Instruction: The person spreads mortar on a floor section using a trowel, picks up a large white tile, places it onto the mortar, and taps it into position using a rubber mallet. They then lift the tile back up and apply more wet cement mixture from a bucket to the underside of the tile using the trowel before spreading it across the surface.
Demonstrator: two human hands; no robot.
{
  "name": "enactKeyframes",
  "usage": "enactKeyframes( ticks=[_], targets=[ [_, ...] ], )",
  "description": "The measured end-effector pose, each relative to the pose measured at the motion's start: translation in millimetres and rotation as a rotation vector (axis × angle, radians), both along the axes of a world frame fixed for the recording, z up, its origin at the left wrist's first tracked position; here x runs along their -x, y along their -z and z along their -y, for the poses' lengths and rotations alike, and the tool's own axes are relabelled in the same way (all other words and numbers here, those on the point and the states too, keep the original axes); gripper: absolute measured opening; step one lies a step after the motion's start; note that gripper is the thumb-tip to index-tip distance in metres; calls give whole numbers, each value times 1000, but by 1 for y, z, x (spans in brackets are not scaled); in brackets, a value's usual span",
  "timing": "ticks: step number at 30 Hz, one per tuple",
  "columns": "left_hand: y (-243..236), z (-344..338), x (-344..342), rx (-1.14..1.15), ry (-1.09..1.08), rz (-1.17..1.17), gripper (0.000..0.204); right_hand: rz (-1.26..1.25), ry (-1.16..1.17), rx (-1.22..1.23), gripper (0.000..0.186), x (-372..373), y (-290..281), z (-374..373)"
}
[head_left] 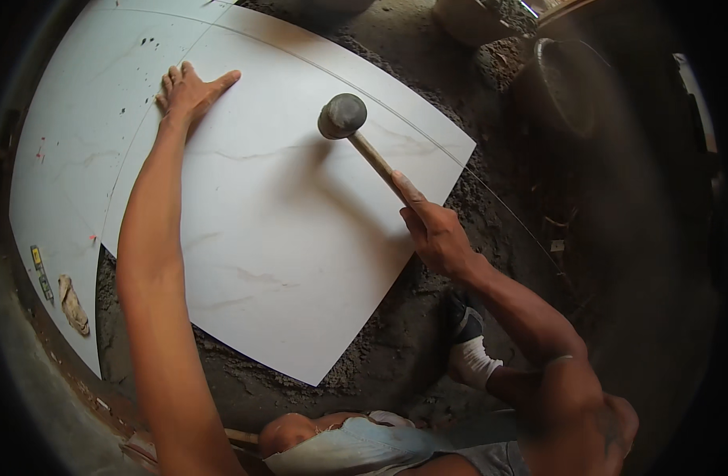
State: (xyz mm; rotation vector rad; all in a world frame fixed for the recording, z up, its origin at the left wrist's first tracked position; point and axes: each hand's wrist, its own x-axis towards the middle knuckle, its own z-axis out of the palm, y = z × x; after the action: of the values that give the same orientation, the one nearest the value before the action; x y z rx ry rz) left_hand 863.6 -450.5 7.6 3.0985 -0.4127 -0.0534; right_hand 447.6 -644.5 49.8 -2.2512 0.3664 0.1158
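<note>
A large white marble-look tile lies on dark wet mortar in front of me. My left hand rests on its far left part with fingers spread, beside the joint with the neighbouring tile. My right hand is closed round the wooden handle of a rubber mallet. The mallet's black head hangs above the tile's right half, and its shadow falls on the surface below. A thin string line runs across the far right part of the tile.
On the left tile lie a small yellow spirit level, a crumpled cloth and small red tile spacers. Buckets stand at the far right. Rough mortar borders the tile near my foot.
</note>
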Motion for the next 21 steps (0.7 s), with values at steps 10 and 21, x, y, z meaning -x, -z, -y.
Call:
enactKeyframes(
  ticks=[10, 21],
  targets=[
    [-5, 6, -16, -78, 18, -71, 132, 74, -73, -6, 65, 25, -18, 35],
    [10, 0, -11, 135, 99, -31, 132, 348, -106, 142, 60, -170, 11, 3]
  ],
)
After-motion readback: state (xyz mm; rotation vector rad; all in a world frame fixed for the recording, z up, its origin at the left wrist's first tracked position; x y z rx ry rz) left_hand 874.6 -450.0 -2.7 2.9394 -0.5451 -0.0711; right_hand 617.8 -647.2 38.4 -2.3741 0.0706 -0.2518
